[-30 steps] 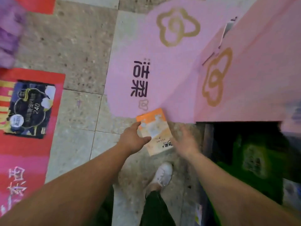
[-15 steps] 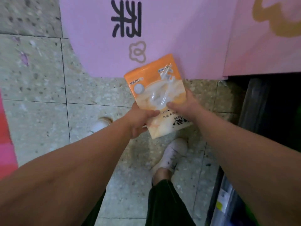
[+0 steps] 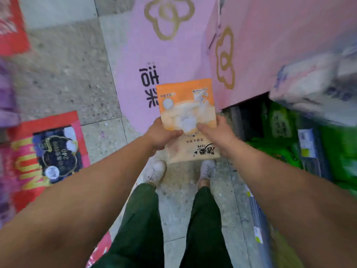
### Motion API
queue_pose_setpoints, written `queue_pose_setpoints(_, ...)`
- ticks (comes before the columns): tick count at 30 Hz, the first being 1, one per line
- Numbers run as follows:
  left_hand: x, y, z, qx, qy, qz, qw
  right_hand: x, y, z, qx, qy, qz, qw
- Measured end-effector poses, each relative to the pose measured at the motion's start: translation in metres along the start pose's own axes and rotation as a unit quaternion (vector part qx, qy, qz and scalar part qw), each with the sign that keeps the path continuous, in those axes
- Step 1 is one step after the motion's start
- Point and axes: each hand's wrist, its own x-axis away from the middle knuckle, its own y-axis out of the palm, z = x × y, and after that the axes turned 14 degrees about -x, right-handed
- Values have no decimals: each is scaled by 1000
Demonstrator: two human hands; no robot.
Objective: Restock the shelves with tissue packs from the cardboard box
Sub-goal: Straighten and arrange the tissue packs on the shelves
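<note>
Hands at chest height share one load: the left hand (image 3: 161, 135) grips the left edge of an orange and cream tissue pack (image 3: 186, 117), thumb laid over its face, while the right hand (image 3: 216, 135) grips the right edge the same way. The pack hangs in the air above the person's white shoes (image 3: 157, 171), its orange end pointing away from the body, its printed lettering upside down to the camera. Just beyond it lies a pink cardboard flap (image 3: 139, 49) spread on the speckled tile floor (image 3: 63, 74), marked with black characters and a gold flower outline. A second pink panel (image 3: 270, 45), also bearing a gold flower, rises at the right and crowds the space directly ahead of the pack. Below that panel, green packages (image 3: 280, 136) fill a dark shelf bay (image 3: 249, 117), with small price tags along the shelf edge (image 3: 309, 151). Blurred white and blue wrapped goods (image 3: 316, 84) sit above them at the far right. On the floor to the left lies a red carton (image 3: 50, 151) printed with a dark blue picture and yellow letters. Dark green trousers (image 3: 139, 219) fill the lower centre.
</note>
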Motion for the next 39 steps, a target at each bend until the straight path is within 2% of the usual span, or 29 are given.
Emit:
queue_pose_setpoints(3, 59, -15, 35, -106, 107, 11, 989, 64, -6, -16, -62, -13, 43, 997)
queue_pose_setpoints(6, 111, -18, 59, -189, 177, -10, 966, 124, -17, -19, -113, -20, 100, 988)
queue_pose_setpoints(13, 221, 41, 96, -341, 272, -83, 896, 258, -72, 16, -227, -54, 239, 943)
queue_pose_setpoints(19, 310, 150, 92, -431, 383, -161, 802, 373, -134, 83, -312, -68, 389, 864)
queue_pose_setpoints(24, 380, 243, 54, -488, 426, -225, 728, 480, -173, 160, -331, -85, 490, 802)
queue_pose_setpoints(26, 422, 273, 32, -492, 441, -242, 710, 521, -179, 192, -354, -90, 531, 765)
queue_pose_setpoints(29, 479, 314, 0, -504, 495, -270, 654, 579, -185, 234, -373, -106, 577, 719)
queue_pose_setpoints(36, 583, 397, -54, -495, 590, -295, 565, 691, -214, 312, -360, -125, 671, 636)
queue_pose_setpoints(39, 626, 438, -74, -477, 612, -331, 537, 734, -232, 342, -354, -127, 699, 608)
